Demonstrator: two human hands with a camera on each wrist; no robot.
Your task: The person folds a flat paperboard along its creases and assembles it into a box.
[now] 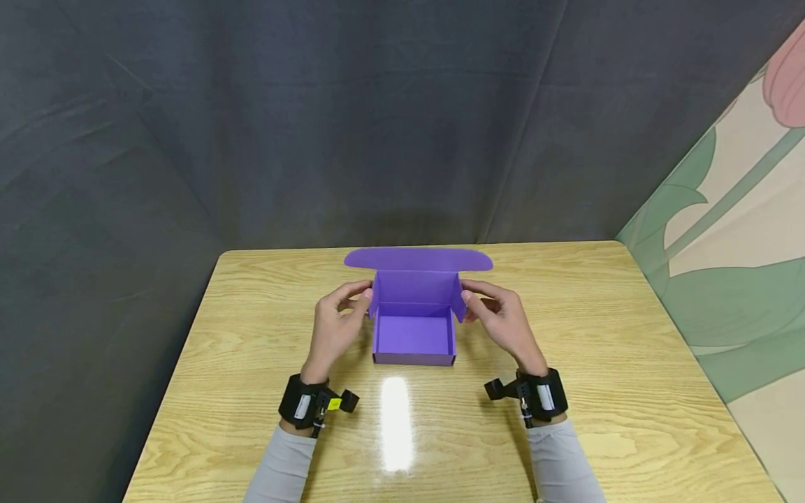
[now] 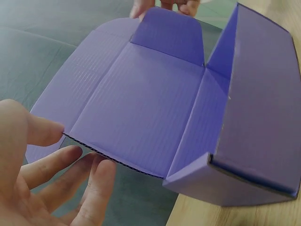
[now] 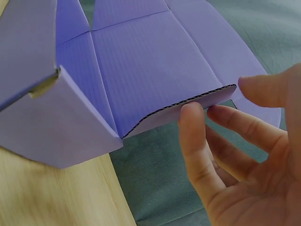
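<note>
A small purple cardboard box point(image 1: 414, 359) rests on the table with its lid point(image 1: 418, 288) raised at the back. The lid's long front flap point(image 1: 418, 258) spreads out along the top with rounded ends. At the lid's left side flap point(image 1: 374, 299), my left hand point(image 1: 333, 328) has its thumb at the edge and its fingers behind. My right hand point(image 1: 503, 323) holds the right side flap point(image 1: 458, 300) likewise, thumb by the corner and fingertips against the outer face point(image 3: 176, 113). Inside, the box shows a bare purple floor point(image 1: 414, 335).
The wooden table point(image 1: 616, 377) extends around the box on all sides. Behind it hangs a dark curtain point(image 1: 390, 126). A wall with a painted flower point(image 1: 748, 279) borders the right side. Each wrist wears a black strap with a camera point(image 1: 548, 397).
</note>
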